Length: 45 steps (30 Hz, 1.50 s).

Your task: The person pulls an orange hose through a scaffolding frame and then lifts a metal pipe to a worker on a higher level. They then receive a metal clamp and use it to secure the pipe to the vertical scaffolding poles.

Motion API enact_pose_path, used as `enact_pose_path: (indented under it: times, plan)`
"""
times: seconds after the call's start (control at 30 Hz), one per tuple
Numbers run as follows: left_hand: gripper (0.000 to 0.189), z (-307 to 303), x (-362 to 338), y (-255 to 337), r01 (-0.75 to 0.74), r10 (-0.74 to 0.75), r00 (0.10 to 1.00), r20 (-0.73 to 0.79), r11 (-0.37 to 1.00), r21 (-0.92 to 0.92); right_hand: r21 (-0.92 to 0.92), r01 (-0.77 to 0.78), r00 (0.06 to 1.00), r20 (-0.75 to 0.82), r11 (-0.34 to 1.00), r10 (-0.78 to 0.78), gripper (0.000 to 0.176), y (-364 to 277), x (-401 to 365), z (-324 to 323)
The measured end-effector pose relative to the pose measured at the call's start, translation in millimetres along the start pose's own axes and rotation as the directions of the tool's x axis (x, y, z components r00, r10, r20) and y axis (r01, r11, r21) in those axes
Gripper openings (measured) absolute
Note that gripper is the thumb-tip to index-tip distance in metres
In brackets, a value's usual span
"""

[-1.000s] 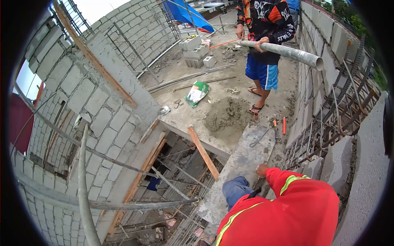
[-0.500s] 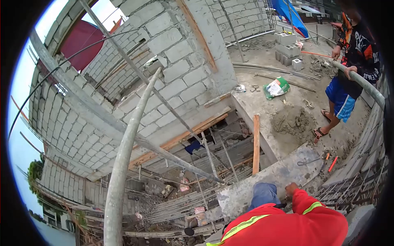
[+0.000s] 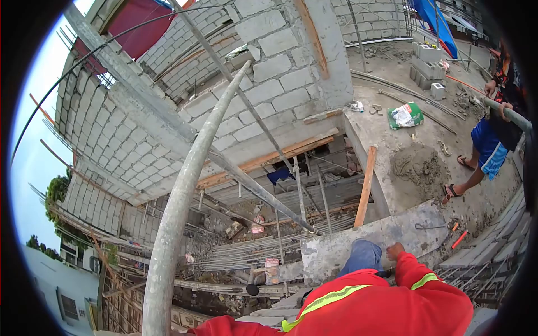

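My right hand [image 3: 395, 250] is above the grey metal sheet [image 3: 330, 255], beside my bent knee [image 3: 363, 255] in blue jeans. Its fingers look curled in; whatever they might hold is hidden. My left sleeve [image 3: 230, 327], red, reaches toward the long grey pipe [image 3: 179, 215] at the bottom edge, and the left hand itself is out of sight. The pipe slants up from the lower left toward the block wall [image 3: 274, 61]. A bent metal rod [image 3: 430, 227] lies on the sheet to the right of my right hand.
A co-worker in blue shorts [image 3: 488, 147] grips another pipe [image 3: 513, 116] at right. Wet mortar [image 3: 420, 169], a green-white bag [image 3: 406, 115] and hollow blocks [image 3: 428, 68] lie on the slab. Below is a pit with poles, bounded by an upright wooden plank [image 3: 366, 186].
My view has shifted left and downward, so the scene sits further right. My left sleeve has come into view at the bottom. My right hand stays near my knee.
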<state>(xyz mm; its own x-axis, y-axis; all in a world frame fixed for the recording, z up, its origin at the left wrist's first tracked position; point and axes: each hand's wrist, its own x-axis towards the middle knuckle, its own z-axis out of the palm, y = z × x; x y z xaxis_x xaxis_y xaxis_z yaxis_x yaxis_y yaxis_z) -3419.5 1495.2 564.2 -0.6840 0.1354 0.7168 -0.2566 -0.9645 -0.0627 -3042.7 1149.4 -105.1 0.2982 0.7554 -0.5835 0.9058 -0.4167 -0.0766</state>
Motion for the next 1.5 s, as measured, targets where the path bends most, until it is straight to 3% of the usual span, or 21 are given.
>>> enact_pose_path:
  times: [0.07,0.27,0.37,0.47,0.77,0.87,0.9,0.93,1.0,1.13,1.17,1.2,1.23,1.4,1.5]
  plan:
    - [0.045,-5,1,-1,-0.041,0.040,0.994,0.098,0.999,0.002,0.008,0.017,1.000,0.010,1.000,-0.017,0.009,-9,-2,-9]
    - [0.045,7,-6,8,-0.025,0.017,0.996,0.089,0.996,0.084,0.087,0.052,0.998,0.040,0.995,-0.055,0.013,-21,3,-18]
    - [0.045,9,-8,9,-0.002,-0.002,0.999,0.046,0.996,0.088,-0.172,0.150,0.988,-0.007,0.974,-0.153,0.010,-21,25,2]
    - [0.045,10,-8,11,0.013,-0.020,0.996,0.085,0.997,0.082,-0.155,0.057,0.998,-0.015,0.986,-0.060,0.010,-30,22,-31]
    - [0.035,-1,-12,11,0.062,-0.064,0.998,0.028,0.994,0.086,0.016,0.088,0.957,-0.279,0.996,-0.080,0.007,-12,22,-28]
    - [0.035,-35,-1,-3,-0.187,0.109,0.932,0.346,0.962,0.199,0.074,0.099,0.942,-0.328,0.992,-0.070,0.007,-13,13,-29]
    - [0.041,-39,2,-13,-0.374,0.287,0.909,0.302,0.882,0.288,0.131,0.101,0.957,-0.282,0.986,-0.060,0.005,-16,12,-30]
    - [0.040,-24,-7,-12,-0.312,0.237,0.927,0.291,0.918,0.246,0.188,0.097,0.970,-0.236,0.977,-0.051,0.005,-18,9,-31]
    - [0.037,7,-22,-2,-0.190,0.144,0.954,0.263,0.969,0.157,0.135,0.112,0.974,-0.213,0.984,-0.081,0.006,-18,2,-37]
    - [0.030,-13,-5,6,0.084,-0.080,0.995,-0.062,0.994,0.066,0.039,0.156,0.974,-0.171,0.987,-0.147,0.011,-30,-17,-48]
    - [0.028,-13,-5,7,0.080,-0.075,0.995,-0.063,0.994,0.079,0.568,-0.032,0.982,-0.137,0.822,0.132,0.012,-35,-18,-53]
    - [0.026,-12,-6,7,0.078,-0.072,0.995,-0.062,0.993,0.091,0.911,-0.183,0.935,0.045,0.370,0.352,0.014,-41,-20,-57]
    - [0.025,-10,-7,7,0.075,-0.069,0.996,-0.061,0.992,0.103,0.946,-0.243,0.844,0.315,-0.214,0.433,0.015,-46,-21,-59]
    - [0.026,-5,-13,6,0.014,-0.024,0.998,0.060,0.984,0.176,0.965,-0.262,0.803,0.234,-0.027,0.548,0.020,-62,-36,-92]
    - [0.026,-6,-13,6,-0.003,-0.018,0.995,0.101,0.979,0.203,0.977,-0.215,0.789,0.175,-0.002,0.590,0.024,-70,-46,-105]
